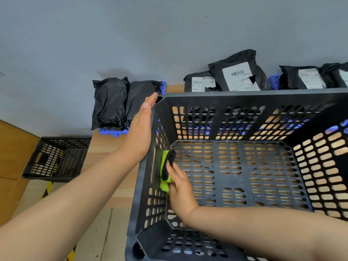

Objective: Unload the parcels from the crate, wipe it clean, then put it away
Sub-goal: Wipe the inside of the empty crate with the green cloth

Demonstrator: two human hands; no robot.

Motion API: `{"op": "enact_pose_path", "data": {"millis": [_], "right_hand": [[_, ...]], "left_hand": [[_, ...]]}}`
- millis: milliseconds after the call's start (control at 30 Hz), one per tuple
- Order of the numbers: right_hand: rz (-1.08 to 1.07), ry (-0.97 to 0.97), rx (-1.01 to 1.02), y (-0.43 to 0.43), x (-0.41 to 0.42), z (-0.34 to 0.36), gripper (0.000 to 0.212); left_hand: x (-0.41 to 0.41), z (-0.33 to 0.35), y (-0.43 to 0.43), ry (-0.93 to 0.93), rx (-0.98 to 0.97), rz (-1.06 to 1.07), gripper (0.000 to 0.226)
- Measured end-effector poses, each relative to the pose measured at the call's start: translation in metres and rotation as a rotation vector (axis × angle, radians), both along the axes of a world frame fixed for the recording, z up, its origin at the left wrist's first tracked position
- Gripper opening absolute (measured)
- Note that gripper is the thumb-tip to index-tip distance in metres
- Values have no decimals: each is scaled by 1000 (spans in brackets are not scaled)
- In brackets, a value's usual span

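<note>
crate (pixel 244 92): empty, sat on the wood surface (pixel 105 147), close up and filling the right half of the view. Looks fully unloaded, so probably mid-wipe.

cloth (pixel 165 170): green and black, bunched up, pressed against the inside of the crate's left wall, roughly halfway up.

right hand (pixel 180 187): reached down inside the crate, fingers curled round the cloth, shoving it sideways into that wall. Gripped firmly enough to scrub, by the look of it.

left hand (pixel 140 129): on the outside of the same wall, fingers straight and flat on the plastic, holding nothing. Almost certainly there as a brace, to stop the crate sliding or the wall flexing away from the push.

parcels (pixel 239 76): black poly bags, all out of the crate. Two plain ones leaning on the grey wall (pixel 169 34) just left of the far corner, more with white labels behind the far rim.

blue pallets (pixel 114 131): under the parcels, presumably to keep them off the ground.

spare crates (pixel 56 159): nested together low on the left, well apart from the wiping. Likely home for this one afterwards, just a guess.

left to do: the other walls and the floor of the crate, then stowing.
</note>
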State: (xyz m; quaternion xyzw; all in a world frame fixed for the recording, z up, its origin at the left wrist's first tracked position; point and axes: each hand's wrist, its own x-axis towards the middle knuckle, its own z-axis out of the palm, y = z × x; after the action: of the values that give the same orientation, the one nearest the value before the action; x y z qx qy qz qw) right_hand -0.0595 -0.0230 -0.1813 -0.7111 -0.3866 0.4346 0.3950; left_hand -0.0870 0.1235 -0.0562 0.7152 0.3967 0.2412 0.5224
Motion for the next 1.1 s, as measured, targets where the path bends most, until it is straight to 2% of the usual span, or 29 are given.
{"op": "enact_pose_path", "data": {"millis": [133,233,433,500,633,833,1000,1100], "right_hand": [[92,48,-217,-2,6,-28,63],[116,74,-288,6,12,-31,62],[-151,382,-329,24,8,-17,57],[-148,371,-297,21,6,-9,55],[-6,110,-119,8,3,23,56],[107,73,111,-16,-3,65,66],[234,-13,232,-27,-6,75,53],[220,-40,289,-28,-7,70,51]], "left_hand": [[-1,-3,2,1,-4,4,49],[-2,-4,3,1,-3,-1,49],[-2,-7,5,-17,-18,-2,52],[-1,-7,6,-3,-23,0,55],[0,-4,5,-6,-7,14,59],[1,2,0,17,-7,67,58],[-5,11,-12,80,153,113,50],[-18,10,-26,135,153,55,44]]}}
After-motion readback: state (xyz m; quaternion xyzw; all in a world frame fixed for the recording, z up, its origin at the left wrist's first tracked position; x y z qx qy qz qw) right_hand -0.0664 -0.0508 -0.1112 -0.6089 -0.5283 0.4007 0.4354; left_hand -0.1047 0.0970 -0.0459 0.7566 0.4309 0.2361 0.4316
